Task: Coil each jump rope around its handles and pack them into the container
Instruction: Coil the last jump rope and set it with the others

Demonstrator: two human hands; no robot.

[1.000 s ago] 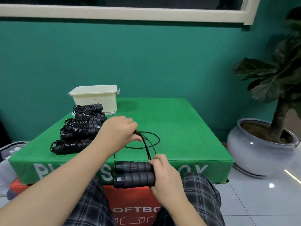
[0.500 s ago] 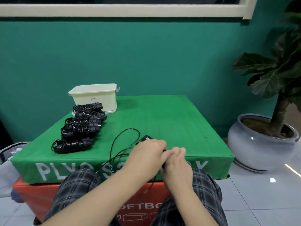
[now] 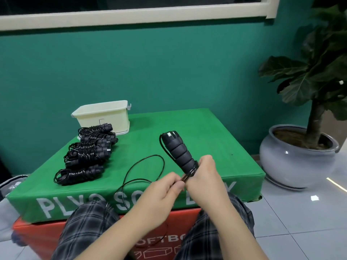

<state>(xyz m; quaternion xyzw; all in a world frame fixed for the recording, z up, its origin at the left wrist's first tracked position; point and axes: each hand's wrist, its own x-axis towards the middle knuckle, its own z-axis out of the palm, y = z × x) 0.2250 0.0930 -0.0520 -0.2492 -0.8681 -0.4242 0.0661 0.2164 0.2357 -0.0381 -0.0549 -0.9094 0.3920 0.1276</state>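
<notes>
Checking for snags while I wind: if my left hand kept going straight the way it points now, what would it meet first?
Most likely the right hand: the left hand points right at it, pinching the cord between them.

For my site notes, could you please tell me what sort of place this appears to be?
Probably a gym or fitness room, though I can't be sure: a green foam plyo box serves as the table, coiled jump ropes lie on it, and a potted plant stands on the tiled floor.
</notes>
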